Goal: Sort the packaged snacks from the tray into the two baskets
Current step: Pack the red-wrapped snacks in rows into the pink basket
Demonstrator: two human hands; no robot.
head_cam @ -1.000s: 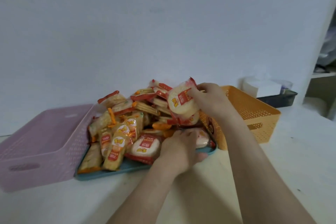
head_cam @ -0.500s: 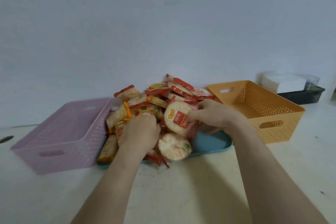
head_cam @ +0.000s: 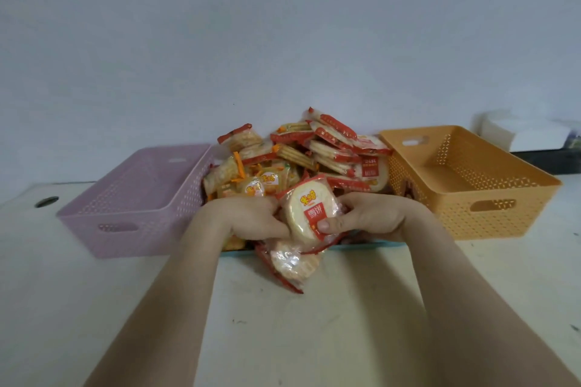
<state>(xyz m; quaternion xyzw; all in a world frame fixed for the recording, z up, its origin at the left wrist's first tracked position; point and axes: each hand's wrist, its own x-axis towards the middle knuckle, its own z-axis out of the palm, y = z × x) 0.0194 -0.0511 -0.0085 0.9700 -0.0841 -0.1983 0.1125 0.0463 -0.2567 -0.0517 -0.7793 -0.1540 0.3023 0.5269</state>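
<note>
A pile of red and orange snack packets (head_cam: 301, 154) covers the blue tray (head_cam: 364, 244) between the two baskets. The pink basket (head_cam: 132, 198) stands to its left and the orange basket (head_cam: 471, 185) to its right; both look empty. At the tray's front, my right hand (head_cam: 371, 217) holds a round rice cracker packet (head_cam: 301, 214), thumb on its red label. My left hand (head_cam: 248, 217) curls against that packet's left edge. Just below, a second round cracker packet (head_cam: 292, 264) hangs over the tray's front edge onto the table.
A white box (head_cam: 528, 135) sits on a dark tray at the back right, behind the orange basket. A round cable hole (head_cam: 46, 201) is in the table at far left. A plain wall stands close behind the baskets.
My right hand brought the round packet down from above the pile to the tray's front. My left hand moved up beside it. A second packet now hangs over the tray's edge.
</note>
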